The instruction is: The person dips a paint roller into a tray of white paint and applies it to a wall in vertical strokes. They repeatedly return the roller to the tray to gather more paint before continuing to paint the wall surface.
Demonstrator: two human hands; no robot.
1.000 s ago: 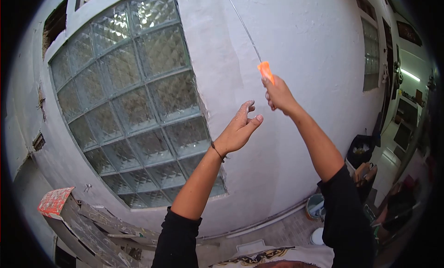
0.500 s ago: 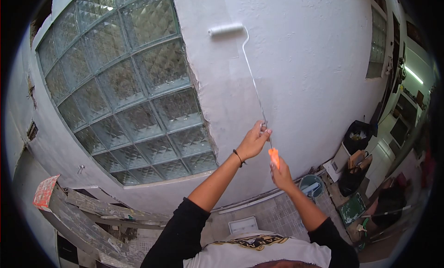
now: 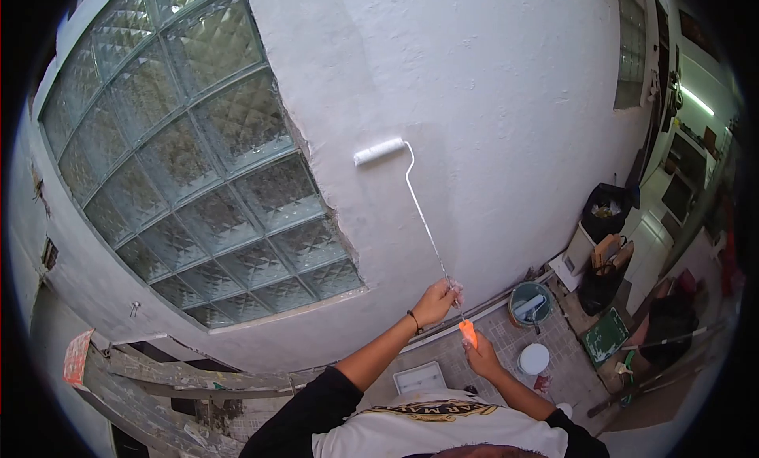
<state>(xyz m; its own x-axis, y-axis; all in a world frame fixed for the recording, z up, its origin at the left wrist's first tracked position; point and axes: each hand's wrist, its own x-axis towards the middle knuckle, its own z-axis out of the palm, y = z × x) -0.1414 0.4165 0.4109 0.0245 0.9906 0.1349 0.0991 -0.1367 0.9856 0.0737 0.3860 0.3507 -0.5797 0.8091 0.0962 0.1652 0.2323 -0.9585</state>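
A white paint roller (image 3: 379,151) rests against the white wall (image 3: 506,126), just right of the glass block window (image 3: 213,158). Its long thin rod runs down to an orange handle (image 3: 468,333). My left hand (image 3: 437,301) is closed round the lower part of the rod, above the handle. Lower and to the right, my right hand (image 3: 482,357) grips the orange handle. The wall beside the roller shows a slightly darker patch.
A bucket (image 3: 531,304) with a roller in it and a white pail (image 3: 534,358) stand on the tiled floor. Near my body lies a white tray (image 3: 420,377). Planks (image 3: 166,371) are at lower left, black bags (image 3: 607,211) and a green board (image 3: 605,335) at right.
The roller has moved down the wall, and both hands have come down with it, still holding the rod and handle. The view has shifted, and the white pail now shows.
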